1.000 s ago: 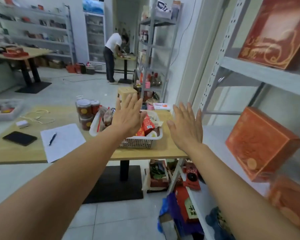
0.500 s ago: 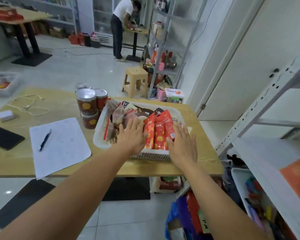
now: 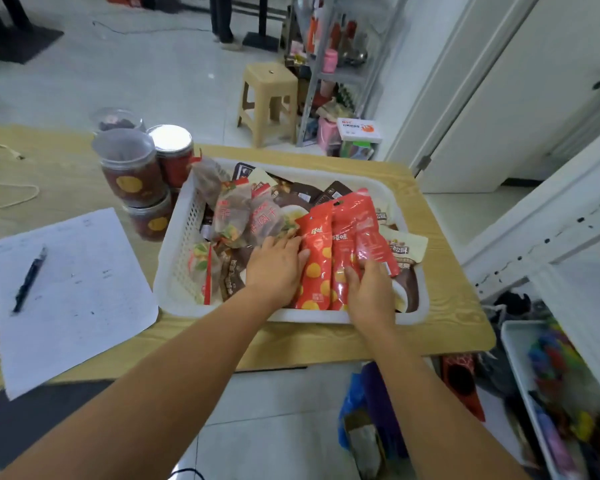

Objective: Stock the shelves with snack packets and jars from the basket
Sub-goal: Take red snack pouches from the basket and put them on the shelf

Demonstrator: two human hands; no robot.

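Table (image 3: 447,327) carries white basket (image 3: 181,258), jars (image 3: 132,174) stacked just left of it; in basket, three red packets (image 3: 317,258) w/ white Chinese print, L hand (image 3: 274,271) flat, touching leftmost pkt, R hand (image 3: 371,296) gripping lower ends.

The left hand (image 3: 274,268) and right hand (image 3: 371,292) are bare. The left forearm (image 3: 174,368) and right forearm (image 3: 426,393) are likewise uncovered to the lower edge of view (anything worn higher up lies out of frame).
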